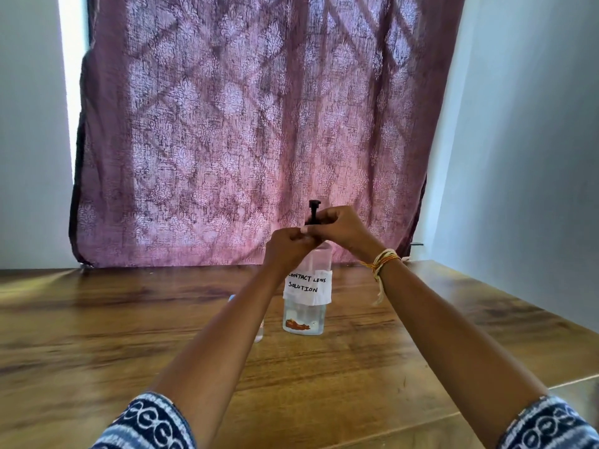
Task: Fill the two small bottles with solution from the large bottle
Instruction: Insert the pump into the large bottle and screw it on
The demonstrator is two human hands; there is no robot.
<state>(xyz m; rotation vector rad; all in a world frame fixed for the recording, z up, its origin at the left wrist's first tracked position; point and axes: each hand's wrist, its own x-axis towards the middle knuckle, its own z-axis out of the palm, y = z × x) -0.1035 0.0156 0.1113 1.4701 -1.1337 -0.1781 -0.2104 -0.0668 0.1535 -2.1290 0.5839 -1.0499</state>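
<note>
The large clear bottle [306, 306] stands upright on the wooden table [97, 319], with a white label reading "contact lens solution". Its black pump top [313, 210] sticks up above my hands. My left hand [288, 246] grips the bottle's neck and shoulder. My right hand [340, 226] is closed around the base of the pump, touching my left hand. A small clear bottle [259, 332] with a bluish top stands just left of the large one, mostly hidden behind my left forearm. I see no second small bottle.
A patterned mauve curtain [243, 124] hangs behind the table's far edge. White walls stand at the left and the right [534, 157]. The table's right edge [518, 299] runs diagonally toward me. Threads are tied round my right wrist [382, 262].
</note>
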